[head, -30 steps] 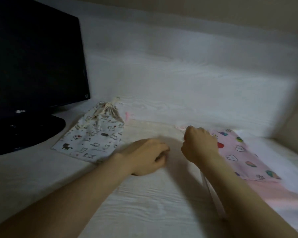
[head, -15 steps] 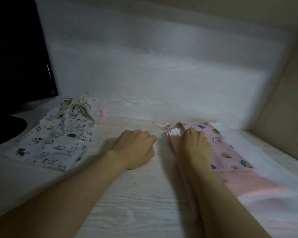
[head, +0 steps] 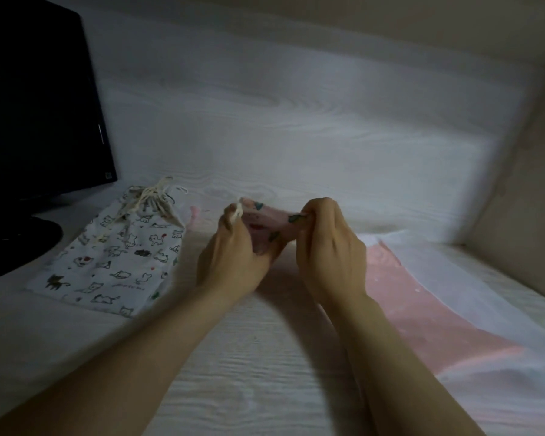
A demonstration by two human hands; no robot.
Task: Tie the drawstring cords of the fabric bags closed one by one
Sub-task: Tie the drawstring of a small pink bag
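Note:
A small pink printed bag (head: 269, 226) is held up off the table between both hands. My left hand (head: 233, 259) pinches its white drawstring cord (head: 237, 212) at the bag's left end. My right hand (head: 329, 250) grips the bag's right end, fingers curled round the fabric. The bag's lower part is hidden behind my hands. A white cat-print bag (head: 120, 256) lies flat at the left, its mouth gathered and its cords (head: 153, 196) knotted at the top.
A dark monitor (head: 35, 105) on its round base (head: 22, 243) stands at the far left. A pink sheet (head: 422, 313) under a translucent white plastic cover (head: 485, 309) lies at the right. The white wood-grain table (head: 249, 372) meets a white back wall.
The pink bag has been lifted off the table and bunched between both hands. My left hand moved right and took the cord. The view swung back to the left.

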